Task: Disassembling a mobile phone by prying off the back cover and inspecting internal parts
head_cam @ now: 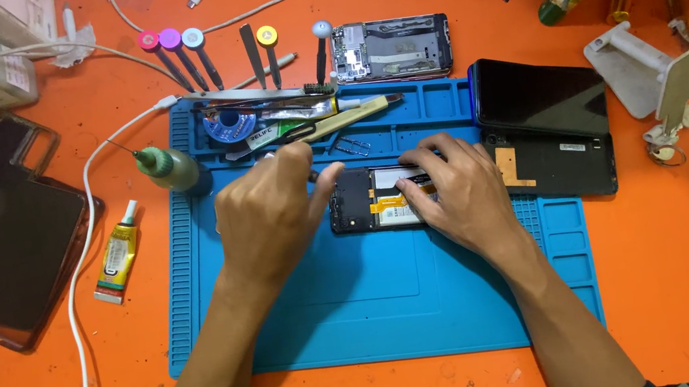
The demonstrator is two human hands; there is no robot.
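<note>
Hands meet over an opened phone (378, 199) lying near the top middle of a blue work mat (364, 311). The left hand (269, 215) is curled, fingertips pinched at the phone's upper left corner; whether they grip a small tool there I cannot tell. The right hand (456, 189) lies flat on the phone's right half, fingers spread and pressing down, holding nothing else. Below the wrists the mat runs bare to its front edge. Just right of the phone lies a dark phone frame (558, 162), touching the mat's right rim. Along the mat's upper trays rest tweezers (253, 95) and a green-tipped bottle (171, 168). A glue tube (117, 257) lies off the mat's left edge on the orange table (682, 258).
</note>
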